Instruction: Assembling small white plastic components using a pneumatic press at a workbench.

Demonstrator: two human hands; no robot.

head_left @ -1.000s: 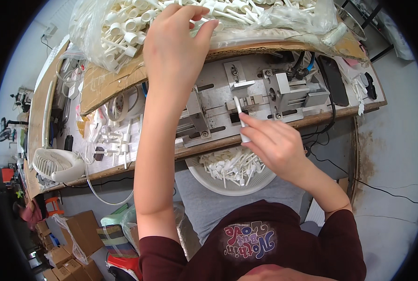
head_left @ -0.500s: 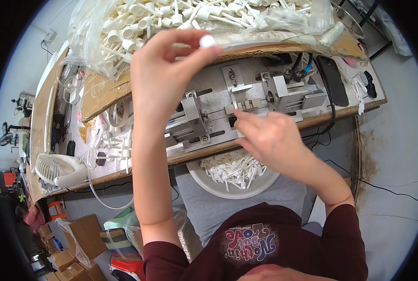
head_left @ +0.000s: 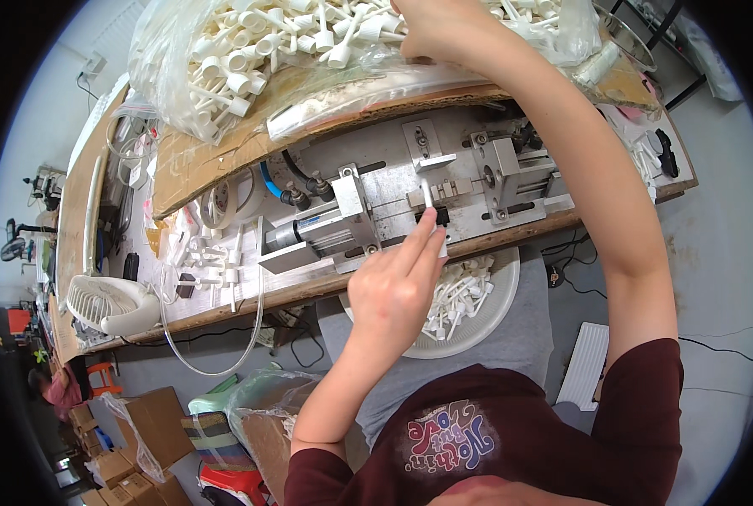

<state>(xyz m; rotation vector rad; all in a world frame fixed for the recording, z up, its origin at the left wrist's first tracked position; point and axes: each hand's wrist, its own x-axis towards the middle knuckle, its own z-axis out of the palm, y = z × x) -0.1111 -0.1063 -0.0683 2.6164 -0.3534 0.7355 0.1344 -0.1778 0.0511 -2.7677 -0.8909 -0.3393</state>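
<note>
My left hand point(head_left: 398, 291) reaches to the metal fixture point(head_left: 454, 189) at the middle of the bench. Its fingers are pressed together at the near end of a slim white plastic scoop point(head_left: 428, 194), whose handle lies across the fixture. The scoop's cup end is hidden by the fingers. My right hand point(head_left: 444, 29) is stretched far forward over the heap of white plastic scoops point(head_left: 258, 42) in a clear bag. Its fingers are partly cut off by the upper edge, and whether they hold a scoop does not show.
Metal cylinder blocks point(head_left: 351, 207) flank the fixture, with a blue hose point(head_left: 271, 180) at the left one. A round white basket point(head_left: 503, 316) with several scoops rests on my lap. Cardboard point(head_left: 182, 173) lies under the bag. A white fan point(head_left: 111, 305) stands at the left.
My left hand has come down from above the bench to the fixture, and no white piece shows raised in it now. My right hand has left the fixture and reached forward to the heap.
</note>
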